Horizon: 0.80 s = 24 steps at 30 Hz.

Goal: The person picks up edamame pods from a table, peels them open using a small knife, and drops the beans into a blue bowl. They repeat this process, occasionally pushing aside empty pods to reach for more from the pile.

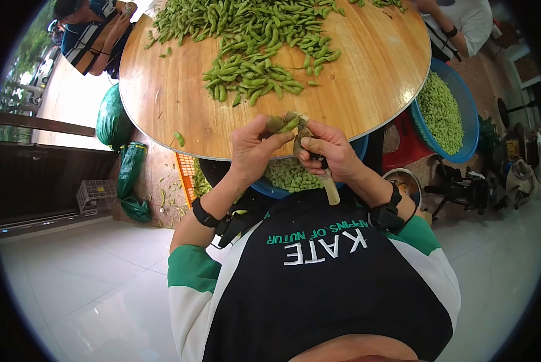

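Over the near edge of the round wooden table (367,90), my left hand (252,148) pinches a green bean pod (290,125). Close beside it on the right, my right hand (331,151) is wrapped round a tool with a pale handle (331,188), its upper end by the pod. Coverings show on some fingertips of both hands. Below them, a blue basin of shelled beans (288,175) is partly hidden by my hands and the table. A large pile of pods (246,36) lies on the table beyond.
Another blue basin of shelled beans (439,114) stands right of the table. An orange crate (186,175) is below its left edge, near green bags (112,117). A person (92,36) is at the upper left, another (460,27) at the upper right.
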### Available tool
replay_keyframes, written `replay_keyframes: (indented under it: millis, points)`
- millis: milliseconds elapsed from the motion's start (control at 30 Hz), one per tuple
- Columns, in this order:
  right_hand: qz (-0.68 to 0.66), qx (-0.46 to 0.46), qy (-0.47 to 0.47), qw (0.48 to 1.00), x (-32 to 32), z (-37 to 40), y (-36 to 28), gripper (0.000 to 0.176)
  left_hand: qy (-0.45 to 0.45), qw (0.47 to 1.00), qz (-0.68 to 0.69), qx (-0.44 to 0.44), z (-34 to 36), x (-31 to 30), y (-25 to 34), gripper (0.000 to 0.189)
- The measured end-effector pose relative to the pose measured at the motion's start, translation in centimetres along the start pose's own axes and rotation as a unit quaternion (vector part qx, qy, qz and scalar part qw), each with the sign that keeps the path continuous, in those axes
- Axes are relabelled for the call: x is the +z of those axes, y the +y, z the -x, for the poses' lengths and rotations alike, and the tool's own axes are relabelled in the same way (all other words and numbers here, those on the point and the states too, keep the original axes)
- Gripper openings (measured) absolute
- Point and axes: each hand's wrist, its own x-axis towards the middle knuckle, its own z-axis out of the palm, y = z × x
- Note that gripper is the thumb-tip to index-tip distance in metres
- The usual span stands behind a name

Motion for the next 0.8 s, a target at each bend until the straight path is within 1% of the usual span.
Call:
replay_keyframes:
  millis: [100,133,200,233,300,333,367,400,433,500,533,567,600,633,667,700,733,800]
  points:
    - [0.022,-0.006,0.022,1.0,0.1,0.0,0.1,0.04,-0.008,0.999,-0.033,0.017,-0.1,-0.3,-0.8,0.014]
    - [0.022,-0.006,0.021,1.0,0.0,-0.1,0.2,0.04,-0.008,0.999,-0.033,0.017,-0.1,-0.3,-1.0,0.014]
    - [0.076,-0.02,0.048,0.996,-0.2,-0.1,0.6,0.036,0.009,1.0,-0.02,0.011,-0.1,-0.2,-1.3,0.012]
    - [0.075,-0.02,0.049,0.996,-0.1,-0.1,0.6,0.036,0.009,1.0,-0.02,0.01,-0.2,-0.4,-1.2,0.012]
    - [0.042,-0.012,0.045,0.998,0.0,0.0,0.2,0.033,-0.05,0.992,0.075,-0.087,-0.6,-1.0,-0.5,0.013]
    - [0.043,-0.012,0.044,0.998,-0.2,0.0,0.1,0.033,-0.05,0.992,0.075,-0.086,-0.8,-1.1,-0.3,0.013]
    - [0.023,-0.005,0.021,1.0,-0.6,0.0,0.1,0.034,-0.079,0.974,0.16,-0.137,-0.9,-1.2,-0.1,0.013]
    - [0.002,0.002,-0.002,1.0,-0.8,0.1,0.2,0.034,-0.107,0.946,0.243,-0.187,-0.8,-1.3,0.0,0.013]
    - [0.002,0.002,-0.002,1.0,-0.6,0.2,0.0,0.034,-0.107,0.946,0.243,-0.187,-0.9,-1.3,-0.1,0.013]
    - [-0.038,0.019,0.0,0.999,-0.3,0.3,-0.6,0.022,-0.127,0.907,0.331,-0.229,-1.1,-1.4,-0.4,0.012]
    - [-0.037,0.02,-0.001,0.999,-0.5,0.3,-0.6,0.022,-0.128,0.907,0.331,-0.227,-1.1,-1.0,-0.4,0.012]
    - [-0.056,0.028,0.008,0.998,-0.7,0.3,-0.5,0.023,-0.088,0.954,0.213,-0.192,-1.0,-0.4,-0.2,0.011]
    - [-0.075,0.035,0.017,0.996,-0.9,0.3,-0.4,0.024,-0.048,0.983,0.09,-0.154,-1.0,-0.1,-0.2,0.011]
    - [-0.077,0.034,0.018,0.996,-1.1,0.4,-0.3,0.024,-0.05,0.983,0.09,-0.155,-1.0,-0.1,-0.3,0.011]
    - [-0.086,0.043,0.018,0.995,-1.2,0.5,-0.1,0.029,-0.045,0.982,-0.171,0.073,-0.9,-0.3,-0.5,0.012]
    - [-0.095,0.052,0.017,0.994,-1.3,0.6,0.0,0.035,-0.033,0.862,-0.411,0.294,-0.8,-0.3,-0.5,0.012]
    - [-0.094,0.053,0.017,0.994,-1.4,0.6,0.1,0.035,-0.032,0.862,-0.411,0.294,-0.7,-0.2,-0.2,0.012]
    - [-0.119,0.056,-0.008,0.991,-1.4,0.6,0.0,0.027,-0.025,0.803,-0.474,0.359,-0.5,0.2,0.9,0.015]
